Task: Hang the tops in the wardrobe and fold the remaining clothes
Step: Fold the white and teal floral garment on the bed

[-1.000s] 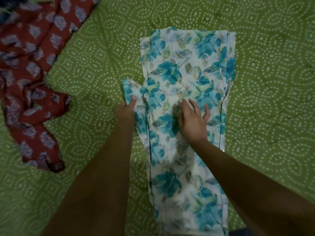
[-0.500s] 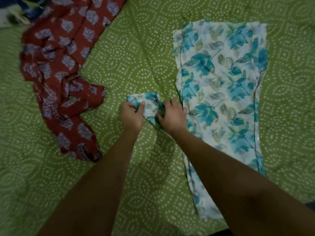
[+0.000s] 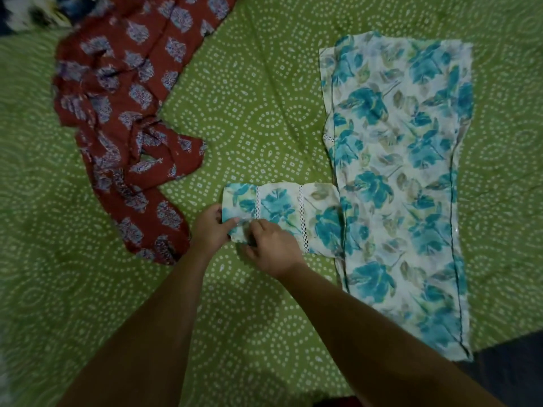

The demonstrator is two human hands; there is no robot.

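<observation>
While the white garment with teal flowers (image 3: 399, 177) lies spread flat on the green dotted bedsheet (image 3: 258, 113), its sleeve (image 3: 282, 212) stretches out to the left across the sheet, crossed by two strips of white lace. The left hand (image 3: 210, 230) holds the cuff end of that sleeve, its grip closed with the thumb on top of the fabric and the fingers tucked beneath the edge. The right hand (image 3: 271, 249) meets it at the same lower corner, fingers curled and pinching the cloth just beside the left thumb; how much fabric sits inside that grip cannot be told, as the fingertips are blurred. Both forearms reach in from the bottom of the view.

To the left, well apart from the sleeve, a dark red printed garment (image 3: 126, 118) lies crumpled on the bedsheet, running from the top edge down toward the left hand. A dark patterned cloth (image 3: 26, 13) shows in the top left corner.
</observation>
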